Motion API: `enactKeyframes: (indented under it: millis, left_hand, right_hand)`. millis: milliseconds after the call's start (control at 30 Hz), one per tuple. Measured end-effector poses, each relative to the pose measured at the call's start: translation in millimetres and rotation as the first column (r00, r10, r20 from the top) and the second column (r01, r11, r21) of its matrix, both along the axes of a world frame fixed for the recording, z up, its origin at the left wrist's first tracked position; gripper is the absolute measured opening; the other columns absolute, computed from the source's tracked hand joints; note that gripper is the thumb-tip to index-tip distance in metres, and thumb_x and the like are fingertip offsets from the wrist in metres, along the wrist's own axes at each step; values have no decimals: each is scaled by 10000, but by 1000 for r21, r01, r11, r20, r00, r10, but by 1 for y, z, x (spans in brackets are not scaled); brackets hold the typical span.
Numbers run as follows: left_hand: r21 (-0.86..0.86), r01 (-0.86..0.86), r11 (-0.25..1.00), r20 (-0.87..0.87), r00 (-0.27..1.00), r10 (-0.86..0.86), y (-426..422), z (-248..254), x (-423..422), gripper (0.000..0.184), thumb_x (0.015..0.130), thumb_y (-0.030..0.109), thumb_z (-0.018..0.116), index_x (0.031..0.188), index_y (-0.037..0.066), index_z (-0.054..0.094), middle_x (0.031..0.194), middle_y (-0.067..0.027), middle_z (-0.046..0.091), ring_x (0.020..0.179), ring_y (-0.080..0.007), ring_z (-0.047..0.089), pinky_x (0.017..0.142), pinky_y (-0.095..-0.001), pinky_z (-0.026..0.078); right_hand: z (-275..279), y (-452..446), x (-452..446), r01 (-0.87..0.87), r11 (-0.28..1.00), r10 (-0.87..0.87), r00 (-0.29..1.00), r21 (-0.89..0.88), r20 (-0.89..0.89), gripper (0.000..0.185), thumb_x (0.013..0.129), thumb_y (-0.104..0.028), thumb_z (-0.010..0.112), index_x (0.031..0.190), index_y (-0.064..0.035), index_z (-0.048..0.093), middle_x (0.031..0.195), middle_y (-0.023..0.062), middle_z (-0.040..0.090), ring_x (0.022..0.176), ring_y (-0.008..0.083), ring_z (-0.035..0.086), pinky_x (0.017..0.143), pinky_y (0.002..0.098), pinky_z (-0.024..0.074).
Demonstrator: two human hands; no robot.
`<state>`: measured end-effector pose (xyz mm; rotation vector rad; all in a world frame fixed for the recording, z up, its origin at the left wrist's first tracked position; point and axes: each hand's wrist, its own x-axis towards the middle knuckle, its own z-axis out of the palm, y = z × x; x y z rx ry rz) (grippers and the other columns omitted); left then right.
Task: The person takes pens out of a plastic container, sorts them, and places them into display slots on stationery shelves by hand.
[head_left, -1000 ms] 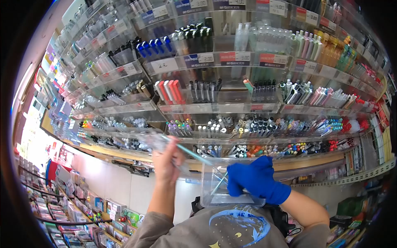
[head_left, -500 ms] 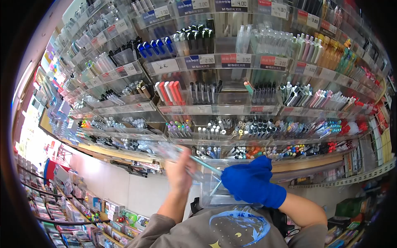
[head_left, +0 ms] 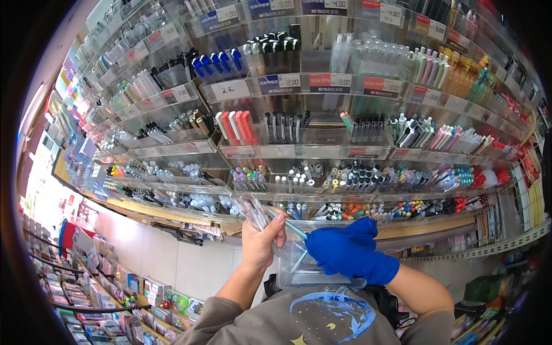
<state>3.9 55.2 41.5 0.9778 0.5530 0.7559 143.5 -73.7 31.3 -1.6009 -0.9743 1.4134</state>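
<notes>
Slightly rightward since the earlier frame, the left hand is drawing nearer the right hand, and I'm seeing its fingers grasping a clear bundle. Beside them a teal pen is slanting down-right to the blue covering; whether the hidden right fingers are clenching it, I'm failing to tell. Beneath them a clear box is sitting.
</notes>
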Motion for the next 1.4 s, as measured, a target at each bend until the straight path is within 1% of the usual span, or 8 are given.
enactKeyframes:
  millis: [200, 300, 400, 533, 700, 800, 1300, 1400]
  left_hand:
    - [-44, -179, 983, 143, 973, 184, 27, -3, -16, 145, 805, 143, 614, 844, 10, 572, 557, -6, 502, 405, -78, 437, 391, -199, 346]
    - [104, 66, 992, -208, 977, -43, 15, -5, -14, 156, 795, 161, 630, 847, 24, 579, 576, 1, 519, 425, -64, 458, 402, -190, 362]
    - [87, 461, 883, -489, 792, -365, -7, -13, 1, 149, 789, 184, 643, 834, 49, 601, 554, 18, 513, 439, -45, 457, 398, -198, 355]
    - [5, 649, 761, -567, 628, -533, -19, -21, 12, 262, 773, 137, 667, 973, -7, 578, 570, 8, 515, 440, -56, 443, 411, -206, 351]
    - [-74, 640, 765, -427, 673, -604, -15, -34, 8, 371, 732, 117, 706, 1016, -32, 521, 582, -9, 512, 462, -73, 460, 415, -214, 367]
    - [-111, 664, 739, -371, 663, -651, -13, -27, 9, 371, 753, 100, 681, 1003, -8, 429, 626, -11, 501, 453, -76, 457, 412, -209, 386]
    - [-215, 576, 789, -79, 794, -602, -20, -26, 3, 194, 879, 156, 518, 1003, 27, 443, 682, -49, 562, 484, -102, 522, 452, -212, 424]
    - [-138, 616, 776, -171, 757, -631, -16, -33, 1, 193, 848, 114, 559, 976, 28, 442, 700, -71, 556, 488, -109, 508, 440, -210, 414]
  right_hand:
    - [-29, -17, 25, 34, 999, -36, 978, -11, -205, 107, 821, -189, 520, 794, -86, 507, 735, 5, 506, 595, 111, 498, 527, 264, 412]
    - [-1, -12, 29, -109, 938, -84, 848, 329, 523, 100, 824, -147, 511, 758, -90, 462, 709, -9, 452, 558, 107, 425, 487, 254, 349]
    - [20, -3, 23, 445, 893, -427, 796, -62, -429, 197, 883, -210, 444, 729, -88, 442, 635, -12, 420, 533, 93, 378, 482, 236, 324]
    - [4, -3, 31, 170, 954, -183, 983, 246, 33, 219, 905, -229, 413, 751, -83, 466, 641, -8, 440, 541, 78, 401, 493, 230, 346]
    - [2, 6, 21, 359, 929, -341, 923, 86, -179, 133, 870, -148, 422, 864, -56, 517, 792, 70, 537, 702, 166, 515, 652, 280, 423]
    - [-18, 10, 25, 46, 947, -158, 929, 319, 334, 191, 884, -177, 398, 954, -51, 523, 893, 84, 565, 798, 204, 551, 720, 286, 422]
    - [21, 7, 33, 360, 763, -494, 860, 536, 126, 54, 746, -47, 527, 787, -36, 560, 700, 84, 531, 621, 200, 548, 580, 292, 444]
    - [17, 8, 34, 207, 803, -486, 770, 559, 413, 35, 751, -52, 525, 776, -36, 544, 694, 72, 529, 596, 167, 537, 548, 276, 435]
